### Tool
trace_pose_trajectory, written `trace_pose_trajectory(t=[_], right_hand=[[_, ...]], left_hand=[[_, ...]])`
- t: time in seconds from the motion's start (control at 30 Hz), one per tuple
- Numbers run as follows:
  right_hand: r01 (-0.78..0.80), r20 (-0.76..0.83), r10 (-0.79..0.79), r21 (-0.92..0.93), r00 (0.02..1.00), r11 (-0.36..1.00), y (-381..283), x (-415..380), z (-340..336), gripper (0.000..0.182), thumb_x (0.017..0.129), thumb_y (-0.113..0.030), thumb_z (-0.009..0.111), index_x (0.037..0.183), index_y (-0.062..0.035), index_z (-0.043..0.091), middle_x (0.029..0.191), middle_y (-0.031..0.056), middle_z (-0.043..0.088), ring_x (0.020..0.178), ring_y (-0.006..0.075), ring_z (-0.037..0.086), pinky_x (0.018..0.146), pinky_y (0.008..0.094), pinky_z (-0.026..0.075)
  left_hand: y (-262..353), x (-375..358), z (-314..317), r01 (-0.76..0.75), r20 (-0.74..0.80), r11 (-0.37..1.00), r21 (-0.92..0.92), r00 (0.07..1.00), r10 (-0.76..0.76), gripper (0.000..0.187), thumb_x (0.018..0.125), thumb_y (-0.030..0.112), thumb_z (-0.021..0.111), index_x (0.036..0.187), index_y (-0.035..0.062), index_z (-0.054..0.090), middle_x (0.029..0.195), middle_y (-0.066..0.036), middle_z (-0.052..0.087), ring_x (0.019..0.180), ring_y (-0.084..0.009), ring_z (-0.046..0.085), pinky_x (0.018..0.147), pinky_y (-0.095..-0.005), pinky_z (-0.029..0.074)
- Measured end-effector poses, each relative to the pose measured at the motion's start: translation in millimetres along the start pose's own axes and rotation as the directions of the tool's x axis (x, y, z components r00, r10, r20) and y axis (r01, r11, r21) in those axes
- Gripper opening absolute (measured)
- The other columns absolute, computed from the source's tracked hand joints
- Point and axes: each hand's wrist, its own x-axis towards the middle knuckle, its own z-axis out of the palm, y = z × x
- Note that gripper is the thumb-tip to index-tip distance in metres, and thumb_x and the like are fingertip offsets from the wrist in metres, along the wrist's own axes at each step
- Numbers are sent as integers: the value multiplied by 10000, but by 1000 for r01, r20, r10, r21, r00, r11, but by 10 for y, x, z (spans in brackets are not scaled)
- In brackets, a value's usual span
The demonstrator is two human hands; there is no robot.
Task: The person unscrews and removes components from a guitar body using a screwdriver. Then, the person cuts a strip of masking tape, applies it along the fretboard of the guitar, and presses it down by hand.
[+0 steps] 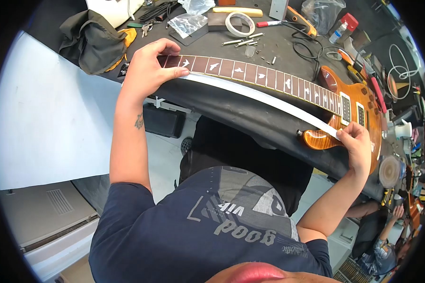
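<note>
the strip (269,98) runs from the left hand (146,70) to the right hand (356,144), along the near edge of the neck (274,82) of the guitar (355,92). the left fingers stand wide, index and thumb on opposite sides of the neck's end, which the hand partly hides; whether that thumb grips the strip or only presses it, i can't quite tell from this angle. the right thumb and fingers pinch the strip's other end over the guitar's body, covering some of its edge. beyond the left fingers lie a bag (189,24) and a tape roll (228,23); left of them, a dark cloth (89,42). a tub (389,170) stands near the right wrist.
</note>
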Motion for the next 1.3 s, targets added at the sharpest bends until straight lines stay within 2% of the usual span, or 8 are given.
trace_pose_trajectory(t=[0.1,0.2,0.33,0.5,0.7,0.9,1.1,1.3], right_hand=[[18,-35,-17,15,999,1000,-54,-20,57,193,892,-95,766,777,-51,617,726,-64,566,679,20,438,620,226,337],[14,-31,-12,61,999,998,-61,-33,58,187,897,-94,766,786,-52,622,744,-59,581,697,25,454,638,225,348],[16,-23,-14,71,1000,997,-54,-45,20,189,908,-101,773,796,-55,628,770,-55,599,715,26,471,651,222,363],[26,-28,-23,101,999,995,-50,-42,14,189,928,-100,770,804,-56,634,783,-51,612,725,29,497,666,214,385],[133,-55,-124,211,991,968,32,-106,-41,161,924,-82,781,826,-45,659,794,-40,640,740,29,533,681,212,411],[253,-117,-231,235,966,939,126,-164,-5,143,928,-72,778,835,-38,674,816,-19,670,739,40,556,692,216,428],[109,-182,-66,234,981,966,-33,-154,89,135,932,-92,786,863,-26,691,834,-6,690,744,48,579,703,217,447],[57,-162,-19,228,987,972,-53,-61,129,128,933,-74,779,862,-30,682,824,-17,675,733,36,569,686,207,452]], left_hand=[[6,7,41,-21,-16,998,54,1000,22,513,691,178,998,1078,-5,715,990,-70,752,898,-158,724,842,-310,589],[12,-2,46,-15,-6,995,98,1000,15,512,716,189,985,1113,8,717,1060,-86,734,999,-180,704,915,-326,566],[27,-16,156,-155,-47,969,193,985,167,513,708,255,988,1072,14,718,1017,-86,735,964,-216,715,880,-348,567],[3,-29,198,-228,-78,933,279,963,259,516,688,267,989,1058,23,726,981,-75,730,942,-218,709,858,-341,562],[-98,-38,149,-261,-72,920,293,953,293,475,692,257,979,1026,29,730,924,-60,727,868,-208,695,807,-338,553],[-97,-35,161,-298,-82,899,321,937,340,454,687,232,976,1015,36,729,910,-63,726,834,-203,688,790,-337,551],[-22,-45,210,-312,-90,878,364,926,367,410,680,202,953,976,38,721,909,-70,732,846,-212,699,793,-347,553],[15,-21,232,-326,-84,849,417,916,393,415,667,224,940,962,33,720,900,-66,722,858,-221,691,784,-351,554]])
